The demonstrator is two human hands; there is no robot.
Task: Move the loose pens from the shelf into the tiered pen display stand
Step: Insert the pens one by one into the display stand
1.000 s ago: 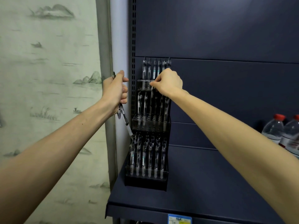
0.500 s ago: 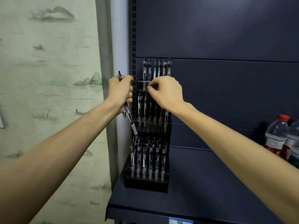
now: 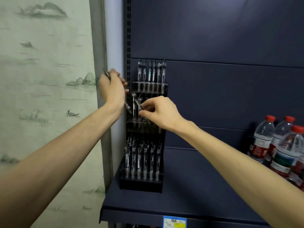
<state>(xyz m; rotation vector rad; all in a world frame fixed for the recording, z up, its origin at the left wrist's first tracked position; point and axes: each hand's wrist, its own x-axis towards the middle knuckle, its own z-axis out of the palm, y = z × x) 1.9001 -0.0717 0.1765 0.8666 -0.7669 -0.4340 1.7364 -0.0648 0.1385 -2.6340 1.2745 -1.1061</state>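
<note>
Nearest to us we see the front lip of the dark blue shelf (image 3: 213, 186) with a price tag (image 3: 174, 221) on its edge. Both bare forearms reach in from below. On the shelf, at its left end, stands the black tiered pen stand (image 3: 141, 183), hard against the slotted upright (image 3: 128, 38). Its bottom tier holds a row of clear pens (image 3: 142, 160) standing upright. At far right a cluster of water bottles (image 3: 279, 145) with red caps sits on the shelf, well apart from the stand.

Next tier up we see the right hand (image 3: 162, 111). Its grip is closed: thumb and fingers pinch one tilted pen (image 3: 137, 101), top leaning left, lower end down by the middle tier's holes. We cannot tell if the tip is seated in a hole. A few pens stand in the middle tier, partly hidden by the hand.

Left of the stand, the left hand (image 3: 111, 89) is blurred. Its grip is curled round a loose pen (image 3: 127, 106), one end poking above the fist, the other end below it, just beside the stand's left side.

Farthest back, the top tier carries a row of upright pens (image 3: 152, 73) against the back panel (image 3: 213, 30). Off left we see a wall with pale ink-landscape wallpaper (image 3: 44, 71).
</note>
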